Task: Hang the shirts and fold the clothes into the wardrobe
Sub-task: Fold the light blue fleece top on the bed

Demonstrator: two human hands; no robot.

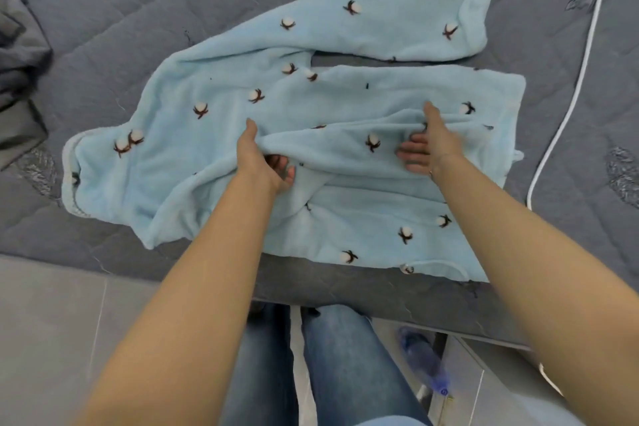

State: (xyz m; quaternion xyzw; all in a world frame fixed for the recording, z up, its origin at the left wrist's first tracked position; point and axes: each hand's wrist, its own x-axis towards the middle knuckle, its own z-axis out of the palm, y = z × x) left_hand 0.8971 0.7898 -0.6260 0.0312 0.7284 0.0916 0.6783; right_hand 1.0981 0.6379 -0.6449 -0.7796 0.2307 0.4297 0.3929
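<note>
Both hands (345, 156) grip fleece top (214, 149) | on bed (138, 28)

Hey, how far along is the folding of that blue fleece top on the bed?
Early. Done: the blue fleece top lies spread on the grey bedspread. In hand: the left hand and right hand grip a fold across its middle. Left: the far sleeve is still out, a grey garment waits, and no wardrobe is in view.
</note>
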